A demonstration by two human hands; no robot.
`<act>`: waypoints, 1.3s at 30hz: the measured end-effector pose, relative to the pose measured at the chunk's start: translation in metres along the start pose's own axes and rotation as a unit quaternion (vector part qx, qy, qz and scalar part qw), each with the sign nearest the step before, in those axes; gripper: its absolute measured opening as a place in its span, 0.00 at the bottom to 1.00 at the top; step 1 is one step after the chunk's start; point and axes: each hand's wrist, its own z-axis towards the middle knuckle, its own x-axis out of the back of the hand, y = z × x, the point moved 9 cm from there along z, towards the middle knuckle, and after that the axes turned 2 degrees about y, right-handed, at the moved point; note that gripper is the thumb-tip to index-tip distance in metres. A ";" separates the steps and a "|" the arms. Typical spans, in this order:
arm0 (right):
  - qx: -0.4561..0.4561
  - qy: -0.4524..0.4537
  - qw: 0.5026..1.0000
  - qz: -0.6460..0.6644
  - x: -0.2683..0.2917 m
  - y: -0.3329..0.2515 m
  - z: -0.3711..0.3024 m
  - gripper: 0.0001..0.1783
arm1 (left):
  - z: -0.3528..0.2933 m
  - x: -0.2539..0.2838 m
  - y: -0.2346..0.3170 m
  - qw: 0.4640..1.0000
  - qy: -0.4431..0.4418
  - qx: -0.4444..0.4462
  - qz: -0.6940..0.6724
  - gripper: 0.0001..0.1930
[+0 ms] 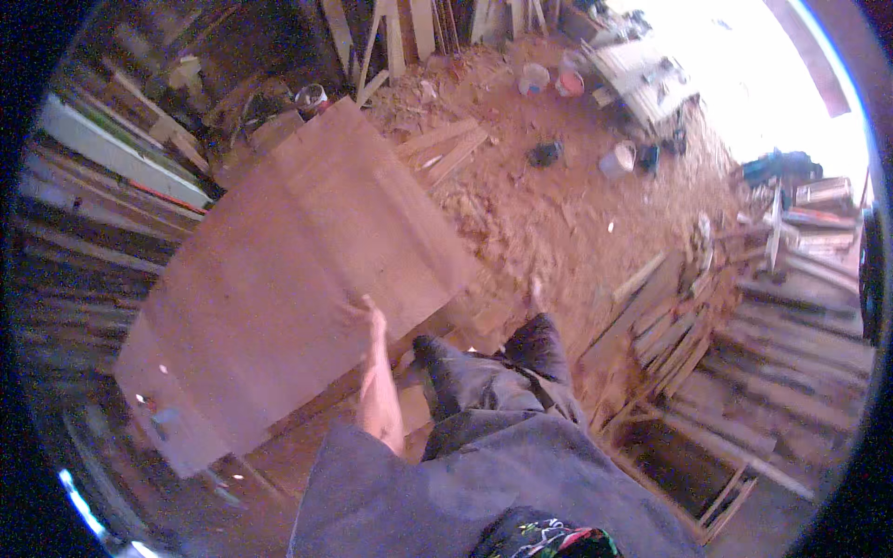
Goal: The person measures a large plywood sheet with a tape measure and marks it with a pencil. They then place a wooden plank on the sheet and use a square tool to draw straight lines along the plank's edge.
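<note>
a: where's the big brown panel (298, 251)?
b: at the person's left, broad face up, one corner pointing away toward the loose wood pieces (456, 153) on the littered floor (577, 214).
a: and the hands?
b: the left hand (374, 316) is at the panel, close to its near edge. it's blurred, so i can't tell if the fingers grip or just rest there. the right one is out of view, so i can't tell how it stands.
a: anything lying on the panel?
b: a small bluish thing (166, 417) near the far left end, too blurred to name.
a: what else is around?
b: long boards (126, 153) along the left, stacked planks (763, 363) on the right, and a white bucket (617, 160) ahead on the floor.
</note>
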 end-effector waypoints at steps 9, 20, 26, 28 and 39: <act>0.191 -0.059 0.978 -0.066 0.120 -0.201 0.486 0.20 | -0.029 -0.071 0.024 0.918 0.199 0.032 0.341 0.41; 0.428 -0.009 0.868 0.250 0.265 -0.755 0.629 0.16 | -0.074 -0.154 0.176 0.956 0.121 0.205 0.172 0.47; 0.492 -0.177 0.843 0.128 0.139 -0.810 0.701 0.19 | -0.050 -0.147 0.212 0.914 0.193 0.315 0.168 0.46; 0.447 -0.171 0.877 -0.034 0.095 -0.822 0.734 0.18 | -0.051 -0.140 0.197 0.880 0.237 0.357 0.204 0.45; 0.499 -0.175 0.833 -0.162 -0.024 -1.149 0.880 0.25 | 0.074 -0.228 0.306 0.856 0.209 0.428 0.202 0.43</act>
